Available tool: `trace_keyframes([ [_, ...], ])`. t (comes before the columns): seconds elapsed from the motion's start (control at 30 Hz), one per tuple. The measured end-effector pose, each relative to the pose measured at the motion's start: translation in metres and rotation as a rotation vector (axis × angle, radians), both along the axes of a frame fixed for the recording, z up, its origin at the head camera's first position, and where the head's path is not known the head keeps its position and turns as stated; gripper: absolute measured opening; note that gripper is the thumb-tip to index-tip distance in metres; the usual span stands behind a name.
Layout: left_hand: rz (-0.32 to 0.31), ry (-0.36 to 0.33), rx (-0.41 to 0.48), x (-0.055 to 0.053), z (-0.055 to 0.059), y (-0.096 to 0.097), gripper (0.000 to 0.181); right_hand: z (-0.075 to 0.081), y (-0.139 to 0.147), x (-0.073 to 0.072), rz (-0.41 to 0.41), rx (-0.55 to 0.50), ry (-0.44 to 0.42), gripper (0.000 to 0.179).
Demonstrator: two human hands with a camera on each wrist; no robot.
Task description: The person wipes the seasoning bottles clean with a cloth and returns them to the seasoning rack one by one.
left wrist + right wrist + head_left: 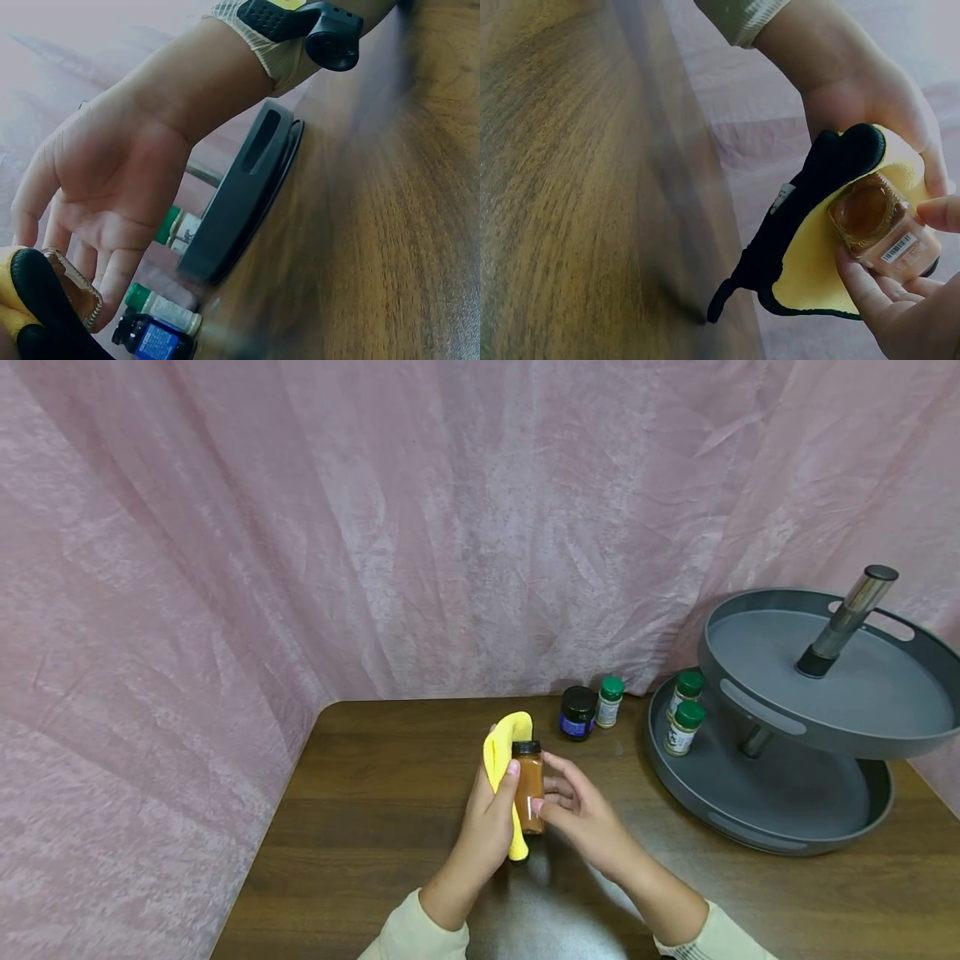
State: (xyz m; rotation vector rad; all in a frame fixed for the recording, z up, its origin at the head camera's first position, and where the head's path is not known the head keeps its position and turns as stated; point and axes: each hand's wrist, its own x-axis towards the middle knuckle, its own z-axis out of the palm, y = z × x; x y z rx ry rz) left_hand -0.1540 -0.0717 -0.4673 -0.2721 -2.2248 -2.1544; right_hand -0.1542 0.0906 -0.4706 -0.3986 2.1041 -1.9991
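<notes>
My left hand [483,827] grips a yellow cloth [498,755] with black edging, its thumb over the front. Pressed against the cloth is a clear spice jar [531,785] of orange-brown powder with a black cap. My right hand [588,818] holds that jar from the other side, thumb in front and fingers behind. The right wrist view shows the jar's glass base [864,214] and a barcode label [898,247], with the cloth [814,262] wrapped partly around it. Both hands hold the jar above the wooden table [360,810], cap up.
A black-lidded jar with a blue label [577,714] and a green-capped spice jar [609,703] stand at the table's back. To the right is a grey two-tier tray stand [765,827]. Two green-capped jars, one in front [683,730], stand on its lower tier. A pink curtain [450,527] hangs behind.
</notes>
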Motion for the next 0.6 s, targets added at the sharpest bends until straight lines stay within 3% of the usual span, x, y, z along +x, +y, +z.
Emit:
trace_keyframes([
  [0.23, -0.005, -0.022, -0.041, 0.004, 0.0, 0.003, 0.045, 0.0, 0.002, -0.004, -0.055, -0.062, 0.003, 0.066],
  [0.5, -0.092, 0.026, -0.055, 0.009, 0.0, 0.011, 0.056, 0.004, 0.008, -0.008, -0.207, -0.097, -0.04, 0.064],
  [0.6, -0.098, 0.029, -0.053, 0.009, -0.001, 0.012, 0.058, 0.006, 0.009, -0.008, -0.222, -0.094, -0.047, 0.065],
])
